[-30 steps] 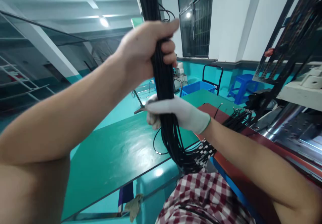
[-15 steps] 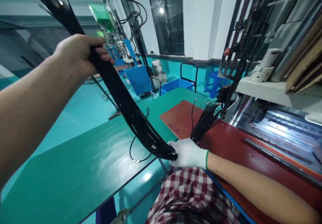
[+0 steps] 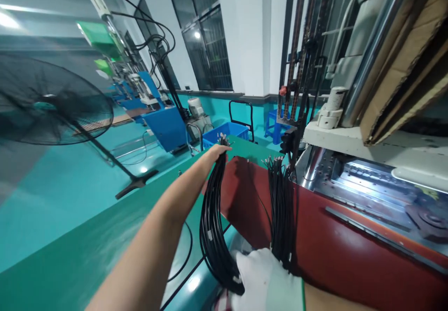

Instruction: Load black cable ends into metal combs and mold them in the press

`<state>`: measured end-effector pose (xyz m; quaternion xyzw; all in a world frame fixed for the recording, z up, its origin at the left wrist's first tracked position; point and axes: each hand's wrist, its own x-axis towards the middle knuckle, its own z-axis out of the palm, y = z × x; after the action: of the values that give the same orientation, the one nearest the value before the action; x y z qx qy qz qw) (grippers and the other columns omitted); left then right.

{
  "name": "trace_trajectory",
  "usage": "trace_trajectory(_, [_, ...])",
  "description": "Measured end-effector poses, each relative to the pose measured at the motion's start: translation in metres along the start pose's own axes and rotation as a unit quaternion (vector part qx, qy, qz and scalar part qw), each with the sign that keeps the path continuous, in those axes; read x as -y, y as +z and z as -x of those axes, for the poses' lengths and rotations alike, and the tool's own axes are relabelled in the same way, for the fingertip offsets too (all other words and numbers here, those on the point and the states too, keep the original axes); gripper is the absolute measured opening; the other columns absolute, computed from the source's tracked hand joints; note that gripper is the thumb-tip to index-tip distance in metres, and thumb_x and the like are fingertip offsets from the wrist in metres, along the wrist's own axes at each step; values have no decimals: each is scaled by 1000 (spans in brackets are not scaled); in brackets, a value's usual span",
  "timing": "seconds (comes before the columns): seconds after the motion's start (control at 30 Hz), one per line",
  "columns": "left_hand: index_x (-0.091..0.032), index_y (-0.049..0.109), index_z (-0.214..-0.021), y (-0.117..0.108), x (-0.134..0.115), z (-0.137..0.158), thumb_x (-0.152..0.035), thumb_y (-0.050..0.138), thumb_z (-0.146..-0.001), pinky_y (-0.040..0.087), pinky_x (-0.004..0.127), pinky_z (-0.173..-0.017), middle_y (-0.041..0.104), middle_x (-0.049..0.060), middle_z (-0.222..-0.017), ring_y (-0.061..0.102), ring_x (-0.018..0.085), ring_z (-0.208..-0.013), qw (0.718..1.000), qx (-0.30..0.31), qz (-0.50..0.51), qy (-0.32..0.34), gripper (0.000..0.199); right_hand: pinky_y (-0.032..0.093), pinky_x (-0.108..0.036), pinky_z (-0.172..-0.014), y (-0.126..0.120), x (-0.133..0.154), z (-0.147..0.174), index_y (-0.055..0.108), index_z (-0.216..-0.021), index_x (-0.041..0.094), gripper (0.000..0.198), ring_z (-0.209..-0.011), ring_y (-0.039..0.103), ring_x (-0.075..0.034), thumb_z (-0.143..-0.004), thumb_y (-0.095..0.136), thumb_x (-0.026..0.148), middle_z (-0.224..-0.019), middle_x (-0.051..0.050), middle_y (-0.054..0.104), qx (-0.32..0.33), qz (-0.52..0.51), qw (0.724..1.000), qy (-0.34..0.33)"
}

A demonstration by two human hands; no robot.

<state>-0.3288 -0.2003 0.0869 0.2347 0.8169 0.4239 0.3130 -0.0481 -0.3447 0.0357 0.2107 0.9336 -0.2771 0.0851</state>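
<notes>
My bare left hand (image 3: 215,153) is stretched forward over the green table (image 3: 87,250), gripping the far end of a thick bundle of black cables (image 3: 211,222). The bundle sags in a curve from that hand down to my white-gloved right hand (image 3: 261,278) at the bottom edge, which closes on its near end. A second bundle of black cables (image 3: 280,208) lies on the red mat (image 3: 329,245) just right of the held bundle, its metal-tipped ends pointing away from me.
A metal machine bed (image 3: 367,185) borders the red mat on the right, cardboard (image 3: 402,78) leaning above it. A loose black cable (image 3: 185,255) loops on the green table. A standing fan (image 3: 52,101) is at left; blue bins, a stool and machines stand behind.
My left hand swung down from high at the left to low and forward over the table, carrying the bundle's far end. The view dropped and turned right; the right hand stays at the near end.
</notes>
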Motion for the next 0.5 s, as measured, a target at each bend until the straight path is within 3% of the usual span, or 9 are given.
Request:
trace_trajectory(0.1, [-14, 57, -120, 30, -1, -7, -33, 61, -90, 51, 44, -91, 57, 10, -123, 58, 24, -109, 993, -5, -107, 46, 36, 53, -45, -68, -9, 4, -10, 62, -98, 22, 39, -82, 70, -40, -63, 61, 39, -86, -12, 73, 27, -10, 1000, 7])
trace_trajectory(0.17, [-15, 56, -119, 39, -1, -4, -30, 67, -84, 47, 41, -96, 56, 11, -126, 53, 26, -119, 984, 2, -161, 82, 39, 54, -45, -66, -11, 6, -17, 62, -101, 21, 43, -81, 70, -40, -62, 62, 37, -89, -15, 73, 62, 4, 998, 7])
trace_trajectory(0.23, [-15, 61, -107, 42, 5, 8, -31, 72, -78, 46, 34, -93, 62, 12, -117, 52, 28, -122, 973, 41, -203, 101, 35, 55, -45, -65, -6, 5, -24, 63, -103, 18, 45, -81, 71, -39, -61, 61, 34, -91, -17, 72, 89, 26, 996, -14])
trace_trajectory(0.3, [-14, 66, -85, 43, 17, 27, -42, 75, -73, 50, 31, -81, 69, 14, -93, 62, 31, -108, 962, 104, -237, 88, 32, 55, -44, -64, 2, 3, -33, 64, -103, 16, 45, -81, 71, -36, -61, 58, 31, -91, -18, 72, 86, 46, 994, -51])
trace_trajectory(0.37, [-13, 65, -67, 45, 33, 50, -60, 72, -68, 53, 33, -66, 68, 15, -69, 69, 32, -81, 940, 195, -277, 43, 47, 55, -41, -62, 7, 2, -43, 66, -97, 14, 42, -78, 71, -34, -60, 57, 32, -87, -18, 72, 78, 62, 992, -80])
trace_trajectory(0.43, [-12, 64, -61, 51, 49, 75, -77, 63, -63, 52, 35, -54, 66, 17, -59, 67, 31, -61, 892, 326, -313, -24, 64, 55, -38, -58, 6, 4, -52, 68, -90, 13, 39, -75, 71, -32, -60, 57, 34, -84, -18, 71, 77, 74, 990, -96])
trace_trajectory(0.5, [-12, 65, -62, 60, 63, 96, -83, 60, -59, 52, 35, -51, 67, 17, -58, 66, 28, -55, 845, 442, -290, -82, 71, 54, -36, -56, 0, 10, -62, 69, -87, 13, 36, -71, 70, -30, -60, 57, 33, -81, -17, 71, 69, 82, 988, -107])
